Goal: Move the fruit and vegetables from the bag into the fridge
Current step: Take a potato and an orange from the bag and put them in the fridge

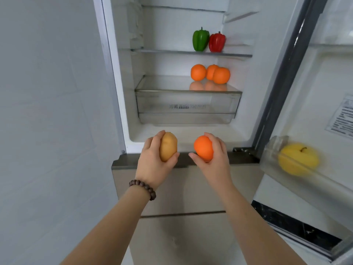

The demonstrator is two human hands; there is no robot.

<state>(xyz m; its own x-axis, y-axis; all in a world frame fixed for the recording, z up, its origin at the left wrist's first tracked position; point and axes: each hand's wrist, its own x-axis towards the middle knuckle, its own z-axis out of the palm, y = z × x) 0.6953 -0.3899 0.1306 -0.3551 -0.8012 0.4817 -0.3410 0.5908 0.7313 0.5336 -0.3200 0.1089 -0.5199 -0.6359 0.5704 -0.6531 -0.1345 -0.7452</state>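
The fridge [122,92] stands open in front of me. My left hand [152,161] grips a brown potato [168,146] and my right hand [214,159] grips an orange [203,148]; both are held just in front of the fridge's lower edge. Inside, a green pepper [200,39] and a red pepper [216,42] stand on the glass shelf [162,51]. Three oranges [210,73] lie on the glass cover above the clear drawer [187,102]. The bag is out of view.
The open fridge door [324,92] is at the right, with a yellow apple [298,159] in its clear door bin. A white tiled wall [47,111] is at the left. Closed beige lower drawers [181,192] sit below my hands.
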